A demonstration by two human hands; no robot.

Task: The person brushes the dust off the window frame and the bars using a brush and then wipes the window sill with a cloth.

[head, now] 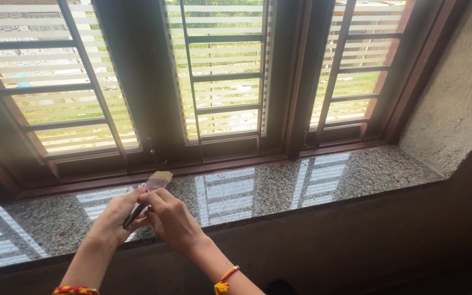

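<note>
A polished speckled granite sill (356, 175) runs under dark-framed barred windows (225, 82), beside a rough plaster wall (460, 93). Over its front edge, my left hand (117, 216) and right hand (171, 219) both pinch a paintbrush (149, 188); its handle is mostly hidden.

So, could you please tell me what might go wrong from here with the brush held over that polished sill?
Both hands, left hand and right hand, crowd the paintbrush, so the grip may slip and drop it onto the granite sill. The bristles point toward the dark window frame; a stray touch could mark it.
</note>
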